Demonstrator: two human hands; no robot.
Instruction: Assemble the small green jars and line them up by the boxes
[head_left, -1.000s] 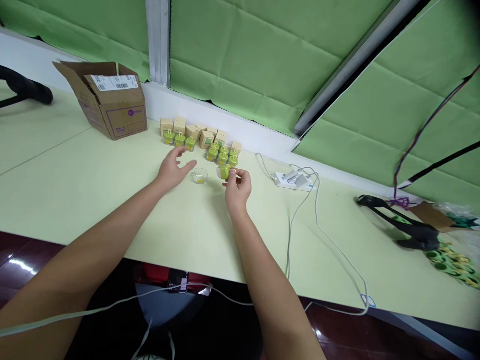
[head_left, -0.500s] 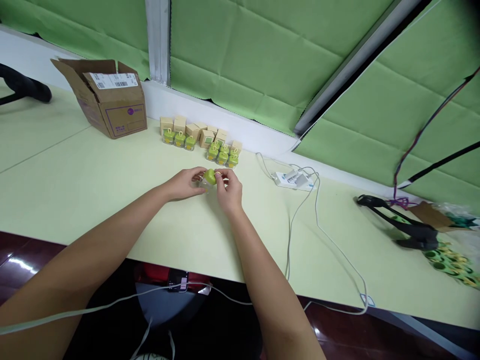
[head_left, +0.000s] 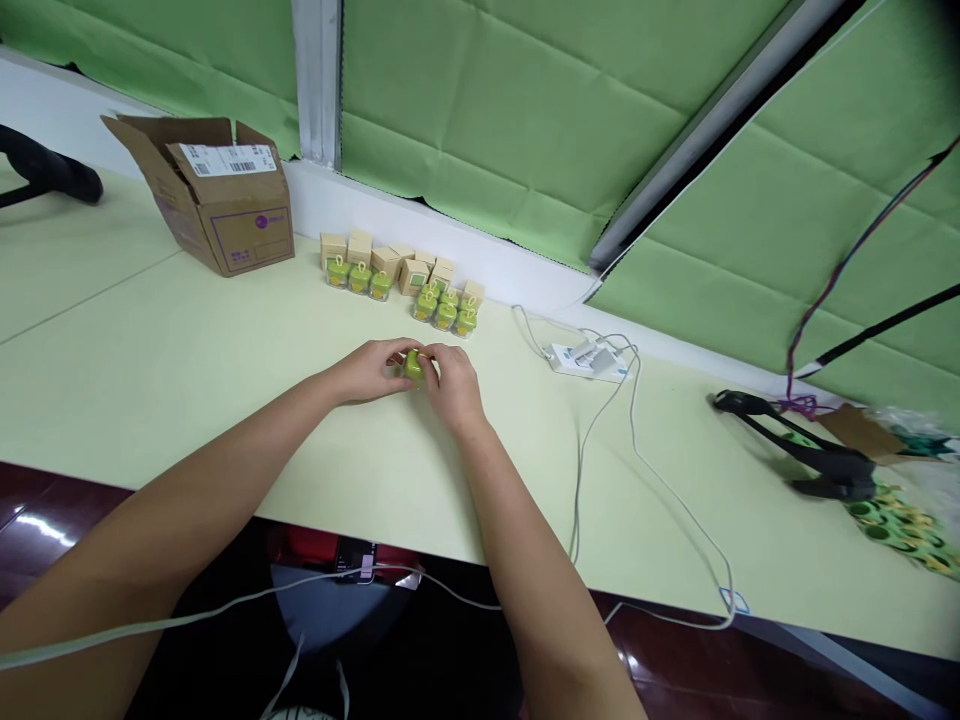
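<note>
Both my hands meet at the middle of the pale green table (head_left: 187, 380). My left hand (head_left: 367, 368) and my right hand (head_left: 448, 385) are closed around one small green-capped jar (head_left: 412, 366), pressed between their fingertips; the clear jar body is mostly hidden by my fingers. Behind them stand several more green-capped jars (head_left: 445, 310) in two small groups, with a row of small tan cardboard boxes (head_left: 390, 258) along the wall.
An open brown carton (head_left: 225, 205) sits at the back left. A white power strip (head_left: 589, 358) with white cables (head_left: 637, 450) lies to the right. Black clamps (head_left: 817, 460) and green printed pieces (head_left: 904, 520) lie at the far right edge.
My left hand came in from the left onto the clear jar. My right hand brought the green cap down onto it, and both hands now close on it.
</note>
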